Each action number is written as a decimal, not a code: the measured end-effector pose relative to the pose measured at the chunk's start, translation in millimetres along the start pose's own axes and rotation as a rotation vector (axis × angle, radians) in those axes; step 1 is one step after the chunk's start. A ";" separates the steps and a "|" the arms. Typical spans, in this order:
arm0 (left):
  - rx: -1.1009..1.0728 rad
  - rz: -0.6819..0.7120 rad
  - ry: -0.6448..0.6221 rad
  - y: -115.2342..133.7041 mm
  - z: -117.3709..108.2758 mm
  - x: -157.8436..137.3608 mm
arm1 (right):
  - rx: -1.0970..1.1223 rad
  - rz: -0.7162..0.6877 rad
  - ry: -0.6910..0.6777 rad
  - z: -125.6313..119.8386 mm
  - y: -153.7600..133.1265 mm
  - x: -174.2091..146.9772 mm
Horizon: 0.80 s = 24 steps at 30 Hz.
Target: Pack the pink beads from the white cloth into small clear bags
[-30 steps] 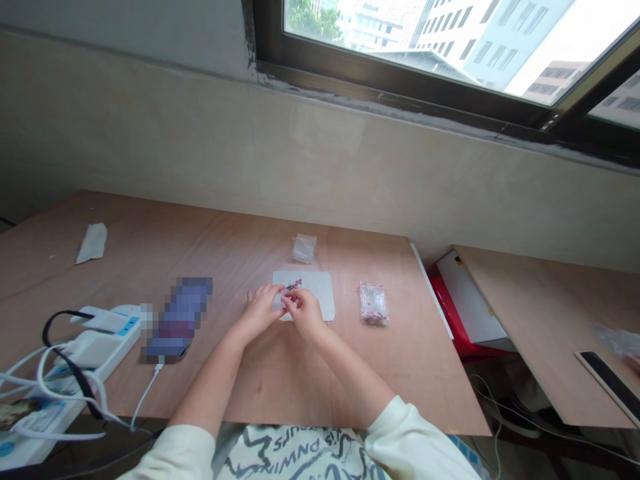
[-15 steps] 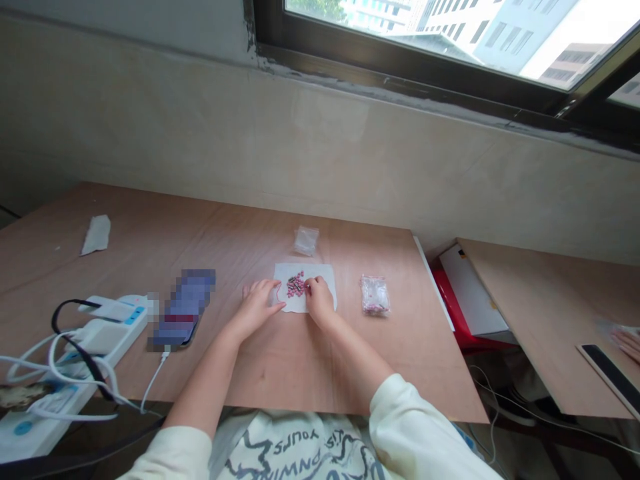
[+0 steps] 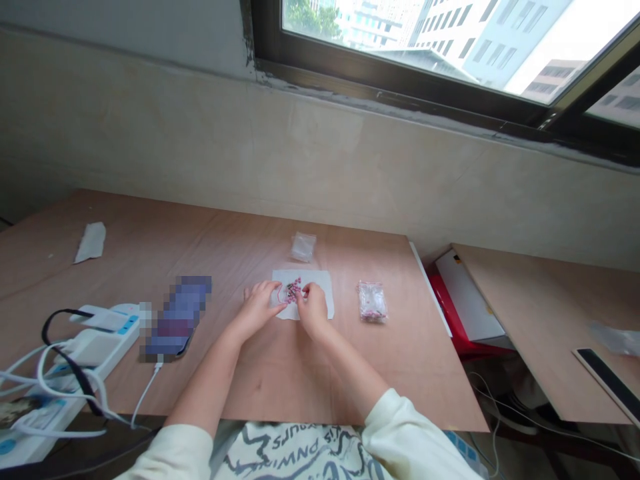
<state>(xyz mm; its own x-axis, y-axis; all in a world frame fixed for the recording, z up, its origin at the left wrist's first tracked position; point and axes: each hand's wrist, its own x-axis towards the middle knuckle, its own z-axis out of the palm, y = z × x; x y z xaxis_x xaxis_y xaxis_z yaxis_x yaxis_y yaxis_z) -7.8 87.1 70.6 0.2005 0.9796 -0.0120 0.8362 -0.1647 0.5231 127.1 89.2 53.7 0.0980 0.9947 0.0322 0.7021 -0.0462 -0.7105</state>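
Note:
A small pile of pink and dark beads (image 3: 293, 289) lies on a white sheet (image 3: 320, 283), which looks like paper or cloth. My left hand (image 3: 260, 304) rests at the sheet's left edge, thumb and forefinger apart. A thin pink cord (image 3: 279, 295) curves in the gap between them; whether a finger touches it I cannot tell. My right hand (image 3: 314, 309) leans over the sheet's right half. Its thumb and fingers are pinched together at the right side of the pile, with a pink bead at the tips, mostly hidden.
Behind the sheet lies a clear plastic bag (image 3: 303, 247). To the right is a bag of pink beads (image 3: 372, 302). A charging phone (image 3: 179, 317) and a power strip (image 3: 113, 340) with cables occupy the left. Beyond the table's right edge stands another table (image 3: 540, 300).
My right hand has shifted left across the sheet, closer to the cord and my left hand. My left hand keeps its pose. The camera view has tilted slightly up.

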 end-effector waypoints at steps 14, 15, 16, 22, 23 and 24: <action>-0.005 -0.026 -0.011 -1.4 -1.5 -14.5 | -0.303 0.066 -0.147 6.2 2.1 -9.2; -0.006 -0.024 -0.009 -0.6 -1.8 -14.6 | -0.302 0.048 -0.150 5.9 4.1 -10.4; -0.007 -0.022 -0.007 0.1 -2.0 -14.5 | -0.299 0.030 -0.151 5.5 6.2 -11.5; -0.018 -0.013 -0.006 3.4 -1.3 -8.3 | -0.072 0.004 -0.025 -3.5 6.8 -8.2; -0.022 -0.008 -0.007 4.3 -1.0 -6.4 | 0.004 -0.013 -0.004 -5.9 3.0 -6.2; -0.026 -0.005 -0.008 5.5 -0.7 -4.4 | 0.072 -0.044 -0.002 -8.2 -1.7 -4.4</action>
<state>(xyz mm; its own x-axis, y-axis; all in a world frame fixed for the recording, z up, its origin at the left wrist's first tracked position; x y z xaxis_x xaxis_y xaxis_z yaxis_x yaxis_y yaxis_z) -4.5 82.0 74.1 0.2006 0.9794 -0.0209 0.8236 -0.1571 0.5450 131.2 84.2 60.6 0.0667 0.9958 0.0632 0.6531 0.0043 -0.7572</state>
